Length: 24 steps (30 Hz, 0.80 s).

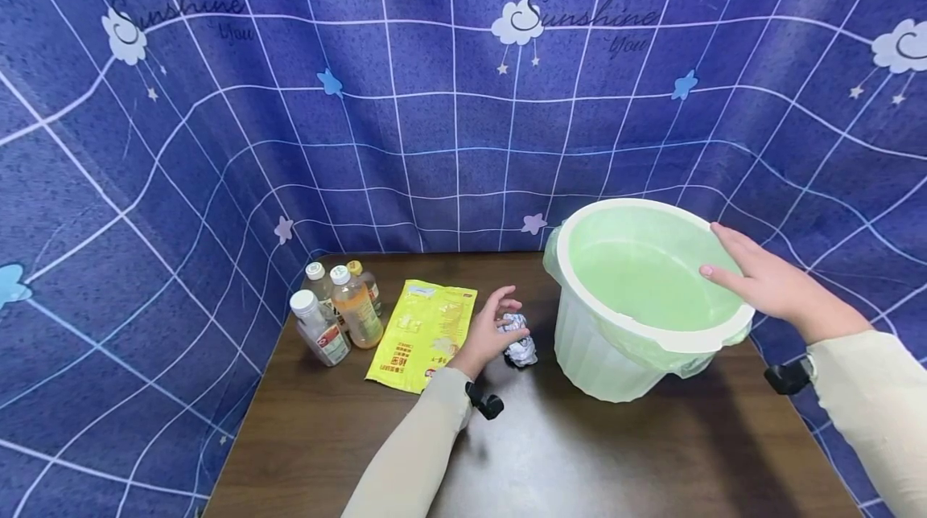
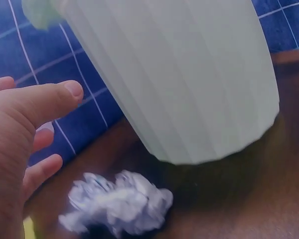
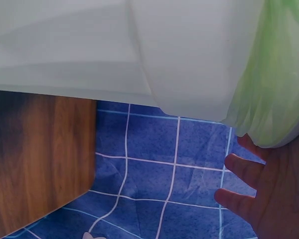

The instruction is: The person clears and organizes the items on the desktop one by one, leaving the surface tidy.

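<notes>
In the head view, my left hand [image 1: 487,335] is beside a crumpled ball of white paper [image 1: 519,341], fingers spread and loosely bent. The left wrist view shows the paper ball [image 2: 120,203] on the table, with the thumb [image 2: 57,102] and fingers apart from it. A white ribbed bin [image 1: 604,361], lined with a pale green plastic bag [image 1: 637,261], stands to the right. My right hand [image 1: 768,285] rests at the bin's right rim, thumb over the opening. Its fingers [image 3: 244,172] extend outside the bin, fairly straight, in the right wrist view.
A yellow printed packet [image 1: 413,341] lies flat left of my left hand. Several bottles cluster at the back left, among them a white-capped bottle of orange liquid [image 1: 356,310]. A blue patterned curtain [image 1: 434,116] surrounds the brown wooden table [image 1: 304,437].
</notes>
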Motion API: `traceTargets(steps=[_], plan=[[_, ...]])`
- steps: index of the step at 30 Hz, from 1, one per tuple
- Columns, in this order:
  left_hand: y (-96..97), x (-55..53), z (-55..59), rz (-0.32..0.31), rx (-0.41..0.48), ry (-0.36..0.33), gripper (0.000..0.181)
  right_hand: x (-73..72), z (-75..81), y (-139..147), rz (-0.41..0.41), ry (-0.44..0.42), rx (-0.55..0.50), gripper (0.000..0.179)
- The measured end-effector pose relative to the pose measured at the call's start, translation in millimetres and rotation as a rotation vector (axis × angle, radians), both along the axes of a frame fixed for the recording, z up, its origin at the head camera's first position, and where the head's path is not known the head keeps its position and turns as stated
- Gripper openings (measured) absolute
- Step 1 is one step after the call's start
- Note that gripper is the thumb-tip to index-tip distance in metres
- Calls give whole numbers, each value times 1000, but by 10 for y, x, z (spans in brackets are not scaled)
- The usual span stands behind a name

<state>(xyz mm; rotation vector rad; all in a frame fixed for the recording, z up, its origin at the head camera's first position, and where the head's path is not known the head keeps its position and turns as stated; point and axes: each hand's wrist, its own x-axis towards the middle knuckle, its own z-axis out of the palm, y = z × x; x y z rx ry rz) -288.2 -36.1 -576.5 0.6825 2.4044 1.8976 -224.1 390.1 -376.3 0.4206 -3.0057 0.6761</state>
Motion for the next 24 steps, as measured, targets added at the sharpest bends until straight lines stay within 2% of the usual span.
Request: traceTargets(steps=[3, 9, 13, 16, 21, 24], plan=[[-5, 16, -123, 4, -20, -14, 81, -2, 2, 4, -1, -7, 3, 82], [-16, 76, -299, 22, -48, -63, 79, -4, 1, 8, -3, -5, 5, 82], [-19, 81, -420, 23, -54, -68, 79, -9, -13, 13, -1, 4, 4, 81], [-16, 92, -492, 32, -78, -68, 78, -8, -14, 14, 1, 8, 4, 81], [-1, 135, -579, 40, -112, -106, 78, -9, -11, 8, 6, 16, 16, 81], [19, 151, -642, 43, -111, -67, 79, -11, -12, 3, 10, 25, 21, 80]])
